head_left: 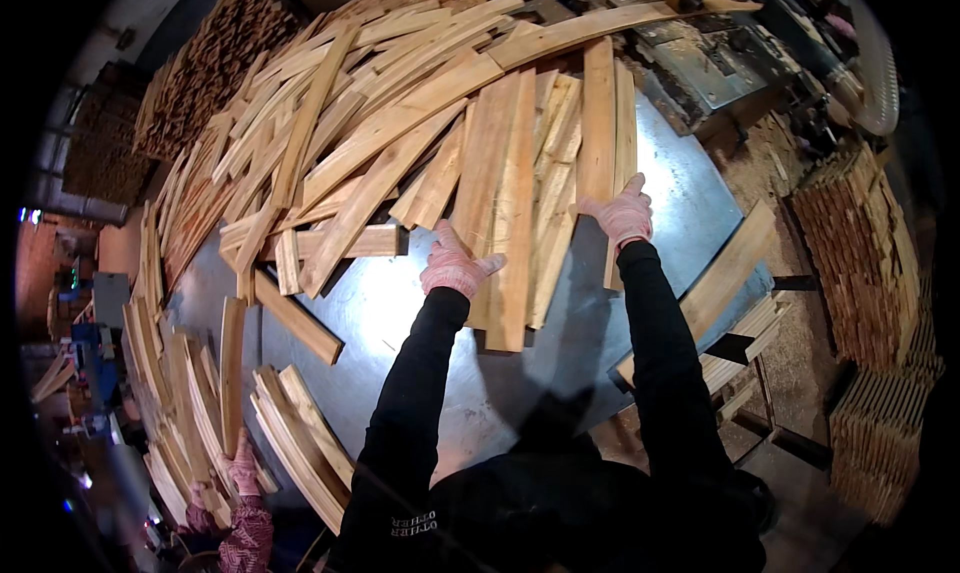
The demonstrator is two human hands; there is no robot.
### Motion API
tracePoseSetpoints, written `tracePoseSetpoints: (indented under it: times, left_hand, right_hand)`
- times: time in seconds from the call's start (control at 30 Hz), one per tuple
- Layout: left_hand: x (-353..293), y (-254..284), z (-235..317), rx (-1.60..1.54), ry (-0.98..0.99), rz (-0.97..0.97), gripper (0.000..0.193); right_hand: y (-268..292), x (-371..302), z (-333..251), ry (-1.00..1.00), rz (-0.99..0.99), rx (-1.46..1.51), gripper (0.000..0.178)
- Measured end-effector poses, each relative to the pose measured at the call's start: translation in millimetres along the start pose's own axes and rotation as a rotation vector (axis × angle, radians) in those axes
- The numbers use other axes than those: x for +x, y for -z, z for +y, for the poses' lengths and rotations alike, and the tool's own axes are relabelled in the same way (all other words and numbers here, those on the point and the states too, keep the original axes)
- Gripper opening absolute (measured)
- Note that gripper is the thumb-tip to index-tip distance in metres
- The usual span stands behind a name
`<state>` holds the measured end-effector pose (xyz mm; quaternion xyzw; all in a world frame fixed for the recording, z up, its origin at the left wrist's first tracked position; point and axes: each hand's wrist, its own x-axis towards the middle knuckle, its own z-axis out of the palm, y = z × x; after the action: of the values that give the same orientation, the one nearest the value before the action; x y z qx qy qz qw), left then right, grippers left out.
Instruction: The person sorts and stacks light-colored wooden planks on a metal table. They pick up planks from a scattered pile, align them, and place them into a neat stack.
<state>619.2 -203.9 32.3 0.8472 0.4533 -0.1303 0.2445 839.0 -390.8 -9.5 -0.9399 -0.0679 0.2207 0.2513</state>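
Note:
Pale wooden planks lie side by side on a shiny metal table, their near ends toward me. My left hand (458, 267), in a pink glove, grips a wide wooden plank (486, 163), fingers at its left edge and thumb stretched across it. Just right of that is a longer plank (518, 263). My right hand (622, 215), gloved alike, is closed around the near end of a narrower plank (597, 113), thumb on its left side. Another thin plank (625, 123) runs along the right. The undersides of both grips are hidden.
A heap of loose planks (340, 123) covers the far left of the metal table (390, 323). One board (725, 273) juts over its right edge. A co-worker's gloved hand (241, 465) touches planks at lower left. Machinery (710, 63) stands far right, near stacked wood (860, 263).

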Motion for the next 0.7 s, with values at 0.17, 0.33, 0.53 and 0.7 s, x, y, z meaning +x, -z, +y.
tracePoseSetpoints:
  times: [0.17,0.33,0.53,0.7]
  left_hand:
    - [-44.5,-15.2,-21.3,-0.303,-0.023,-0.047,0.097]
    - [-111.6,-15.5,-124.0,-0.873,-0.116,-0.171,0.075]
    - [-229.6,-6.9,-238.3,-1.533,0.061,-0.331,0.07]
    - [-253.5,-20.0,-284.7,-2.508,-0.29,-0.738,0.078]
  right_hand:
    - [-34.5,-38.2,-22.0,0.003,-0.052,0.24,0.094]
    - [-25.4,-181.7,10.3,-0.004,-0.344,0.717,0.053]
    - [-44.6,-309.3,59.1,0.025,-0.239,0.895,0.054]
    - [-72.3,-330.9,76.2,0.266,-0.432,0.732,0.052]
